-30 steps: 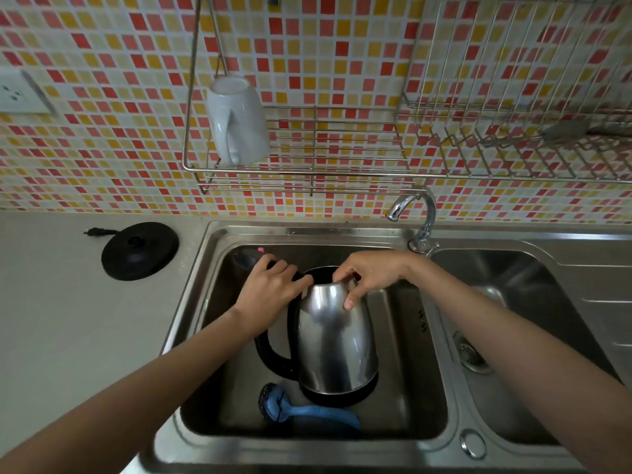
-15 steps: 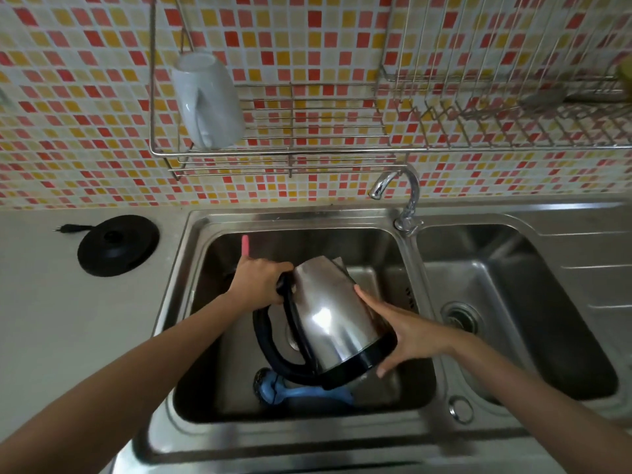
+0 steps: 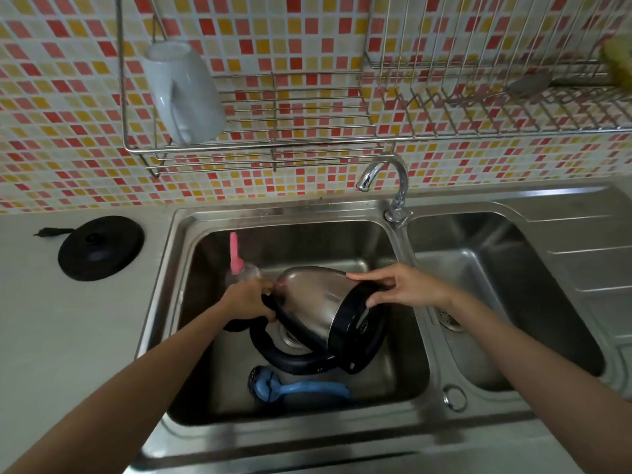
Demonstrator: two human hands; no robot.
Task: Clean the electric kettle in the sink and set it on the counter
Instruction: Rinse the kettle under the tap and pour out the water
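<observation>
The steel electric kettle (image 3: 314,302) with a black handle and black base lies tipped on its side over the left sink basin (image 3: 403,371), mouth toward the left, base toward the right. My left hand (image 3: 248,301) grips the kettle at its mouth end near the top of the handle. My right hand (image 3: 400,287) holds the black base rim with spread fingers. A pink-handled brush (image 3: 235,256) stands behind my left hand. A blue scrub brush (image 3: 294,388) lies on the basin floor under the kettle.
The kettle's black power base (image 3: 101,248) sits on the counter (image 3: 68,336) left of the sink. The tap (image 3: 393,189) stands between the two basins. A wire rack (image 3: 307,138) with a white mug (image 3: 184,94) hangs on the tiled wall above. The right basin (image 3: 496,302) has a drain.
The kettle went from upright to lying nearly on its side, mouth to the left. My right hand slid from its top to its base. The view has shifted down.
</observation>
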